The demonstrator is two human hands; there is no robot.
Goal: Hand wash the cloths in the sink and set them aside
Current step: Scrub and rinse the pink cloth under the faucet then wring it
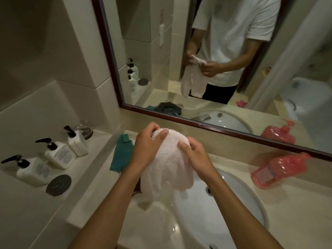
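Observation:
A fluffy pale pink cloth [167, 168] hangs over the left side of the white sink [224, 203], held up above the basin. My left hand [147, 144] grips its top left edge. My right hand [194, 155] pinches the top right edge. The cloth's lower end droops toward the basin rim. A teal cloth [122, 153] lies flat on the counter to the left, behind my left hand. The mirror shows a dark grey cloth [168, 108] bunched on the counter; my arms hide it in direct view.
Three white pump bottles [57, 155] and a dark round disc [58, 185] stand on the ledge at left. A red plastic-wrapped dispenser [278, 169] lies on the counter at right. The framed mirror [215, 51] rises right behind the sink.

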